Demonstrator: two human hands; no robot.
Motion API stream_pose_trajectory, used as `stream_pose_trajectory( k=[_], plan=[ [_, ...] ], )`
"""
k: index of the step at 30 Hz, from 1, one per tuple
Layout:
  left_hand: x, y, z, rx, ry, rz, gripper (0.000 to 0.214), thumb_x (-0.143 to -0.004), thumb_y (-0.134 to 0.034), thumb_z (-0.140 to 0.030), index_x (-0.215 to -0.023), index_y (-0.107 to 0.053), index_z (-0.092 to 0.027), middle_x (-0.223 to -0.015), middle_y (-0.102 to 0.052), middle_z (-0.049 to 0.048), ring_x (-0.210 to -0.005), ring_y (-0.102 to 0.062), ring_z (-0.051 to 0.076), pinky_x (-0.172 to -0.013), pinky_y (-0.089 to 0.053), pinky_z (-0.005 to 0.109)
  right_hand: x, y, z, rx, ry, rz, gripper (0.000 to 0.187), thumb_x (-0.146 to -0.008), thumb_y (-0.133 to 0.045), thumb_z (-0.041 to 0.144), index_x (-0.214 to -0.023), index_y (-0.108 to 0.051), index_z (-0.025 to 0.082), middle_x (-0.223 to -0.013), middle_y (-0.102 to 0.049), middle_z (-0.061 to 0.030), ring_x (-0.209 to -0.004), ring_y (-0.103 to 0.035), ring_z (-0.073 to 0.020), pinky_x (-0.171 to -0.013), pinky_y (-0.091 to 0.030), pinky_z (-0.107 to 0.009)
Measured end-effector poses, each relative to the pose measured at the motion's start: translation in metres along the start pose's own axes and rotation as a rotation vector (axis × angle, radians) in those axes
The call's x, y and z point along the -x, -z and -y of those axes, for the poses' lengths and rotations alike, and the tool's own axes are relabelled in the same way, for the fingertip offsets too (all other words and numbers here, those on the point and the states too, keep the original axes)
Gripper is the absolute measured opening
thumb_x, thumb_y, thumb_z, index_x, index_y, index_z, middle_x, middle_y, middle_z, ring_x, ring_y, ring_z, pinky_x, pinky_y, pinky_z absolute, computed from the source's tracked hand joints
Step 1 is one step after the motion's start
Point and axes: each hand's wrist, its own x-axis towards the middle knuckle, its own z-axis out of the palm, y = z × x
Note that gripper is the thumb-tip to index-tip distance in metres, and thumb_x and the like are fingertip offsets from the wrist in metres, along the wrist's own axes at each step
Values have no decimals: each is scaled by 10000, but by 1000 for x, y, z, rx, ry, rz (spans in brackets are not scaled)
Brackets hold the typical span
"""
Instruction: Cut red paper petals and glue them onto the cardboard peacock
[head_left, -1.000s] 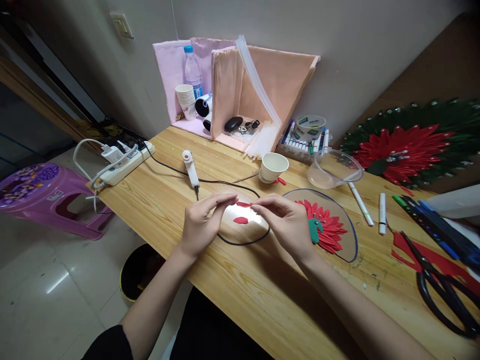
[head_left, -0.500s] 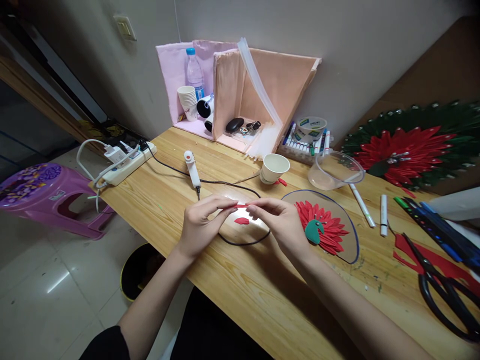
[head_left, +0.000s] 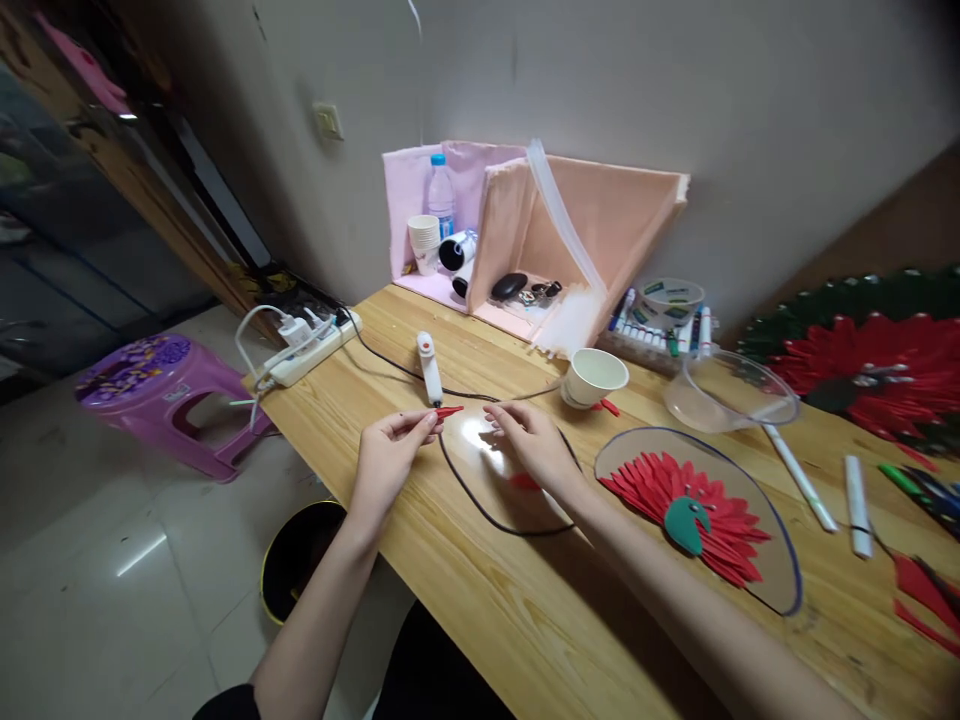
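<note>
Between the thumb and fingers of my left hand (head_left: 390, 455) is a small folded red petal (head_left: 450, 411), its tip pointing right. My right hand (head_left: 534, 445) is just to the right of it, apart from the petal, fingers stretched out and nothing visible in them. Another red petal (head_left: 525, 482) lies on the table below my right hand. Right of that hand is a rounded board (head_left: 637, 450) with a blue edge, bearing layered red petals (head_left: 649, 480) and a green head shape (head_left: 681, 527). Behind my left hand lies a white corded tool (head_left: 429, 368), perhaps a glue gun.
A black cord (head_left: 480, 505) loops over the wooden table (head_left: 465, 590). Behind stand a paper cup (head_left: 594, 380), a clear plastic tub (head_left: 705, 400) and a pink cardboard stand (head_left: 495, 240). Markers (head_left: 799, 478) lie right; a power strip (head_left: 315, 350) sits at the left edge.
My hands have come apart; the red petal that both were holding is now in my left hand only. The camera view has turned left and up, so the table things appear further right and lower.
</note>
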Motion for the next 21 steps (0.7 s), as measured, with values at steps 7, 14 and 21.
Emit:
stream_pose_trajectory(
  k=[7,14,21],
  plan=[
    [-24,33,17,48,1,-190,249,-603,-759,-307,-737,-723,-100,-706,-724,94,-655,-663,145,-645,-506,238,-67,-63,-5,512,176,-118,617,-689,-619,519,-1118,-531,85,-978,-608,-159,-939,-554,-288,-827,-420,-416],
    [-47,43,33,56,-29,-280,253,-631,-738,-330,-680,-700,-85,-681,-708,101,-582,-625,115,-562,-476,209,-90,-80,3,443,213,-48,229,-752,-480,330,-802,-607,146,-721,-622,-56,-662,-558,-195,-621,-392,-287],
    [-64,41,41,66,-36,-293,240,-677,-700,-321,-686,-689,-81,-669,-695,89,-552,-604,96,-552,-476,200,-33,-44,-1,210,195,1,362,-807,-471,439,-941,-601,128,-750,-626,-55,-634,-556,-182,-591,-414,-280]
  ],
)
